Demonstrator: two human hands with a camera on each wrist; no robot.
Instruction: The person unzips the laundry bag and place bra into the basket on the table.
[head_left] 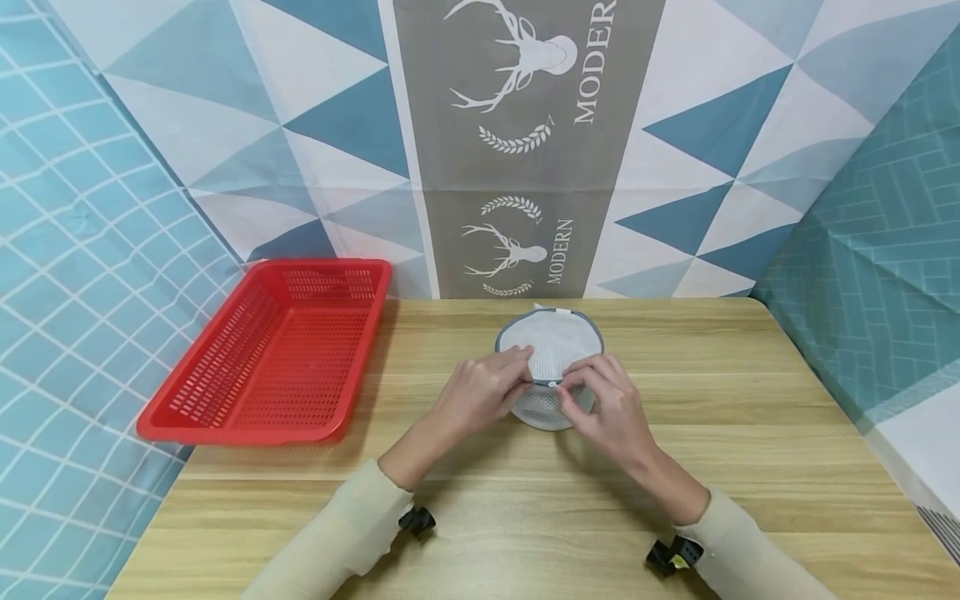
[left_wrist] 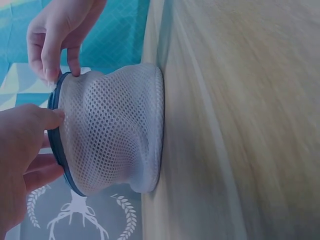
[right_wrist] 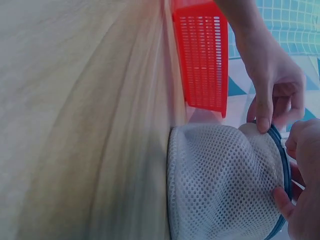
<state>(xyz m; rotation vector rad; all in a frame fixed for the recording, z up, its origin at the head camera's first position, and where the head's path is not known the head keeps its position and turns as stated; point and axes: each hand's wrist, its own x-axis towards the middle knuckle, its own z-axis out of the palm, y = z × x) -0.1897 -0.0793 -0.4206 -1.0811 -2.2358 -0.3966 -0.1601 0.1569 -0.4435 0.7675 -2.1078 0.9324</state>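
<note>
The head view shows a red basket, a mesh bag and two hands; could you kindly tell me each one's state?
Mesh bag: standing upright on the table; top closure unclear.
Red basket: upright, open-topped.
Left hand: gripping the bag's rim.
Right hand: pinching the bag's rim.

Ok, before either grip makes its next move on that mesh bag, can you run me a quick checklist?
1. Left grip on the dark trim of the mesh bag: ok, thumb and fingers hold it.
2. Right grip at the same trim: ok, fingertips at the edge.
3. Bag upright, base on the table: ok.
4. Side wall smooth: not ok, the mesh is creased.
5. Trim fully fastened all round: cannot tell, fingers cover part of it.
6. Red basket apart from the bag: ok, off to the left.
</note>
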